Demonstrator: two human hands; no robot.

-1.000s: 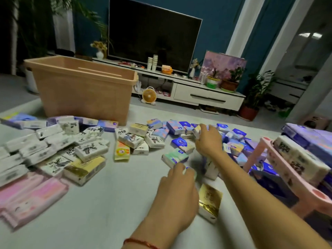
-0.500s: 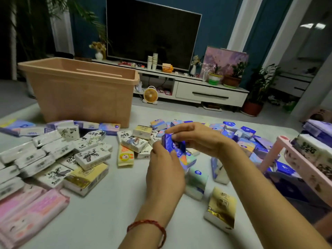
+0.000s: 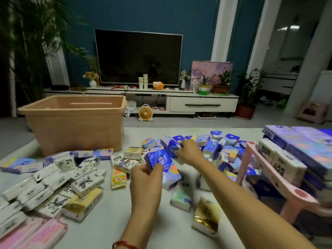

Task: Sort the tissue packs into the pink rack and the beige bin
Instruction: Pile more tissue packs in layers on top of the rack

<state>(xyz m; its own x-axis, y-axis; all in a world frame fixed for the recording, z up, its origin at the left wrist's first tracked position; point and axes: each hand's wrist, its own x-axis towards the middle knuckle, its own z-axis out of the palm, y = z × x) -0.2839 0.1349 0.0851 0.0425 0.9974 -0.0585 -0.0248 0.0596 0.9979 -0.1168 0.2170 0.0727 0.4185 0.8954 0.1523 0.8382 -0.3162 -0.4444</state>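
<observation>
"Two hands were in view. What did each one hold?"

"The left hand (image 3: 146,178), a red string (image 3: 124,244) at its wrist, pinched a blue tissue pack (image 3: 158,159) upright between thumb and fingers, to the right of the beige bin (image 3: 75,126) and nearer the camera. The right hand (image 3: 188,152) was just beyond it, fingers curled round a second blue pack (image 3: 173,149) at the edge of a heap of blue packs (image 3: 222,150)."

"And where were the bin and the rack?"

"The bin stood open on the pale table (image 3: 107,227). The pink rack (image 3: 280,180) stood far to the bin's right, with white packs (image 3: 280,159) on its upper tier. In front of the bin lay white ink-printed packs (image 3: 53,178). To the bin's right and much nearer the camera lay a gold pack (image 3: 206,218)."
</observation>
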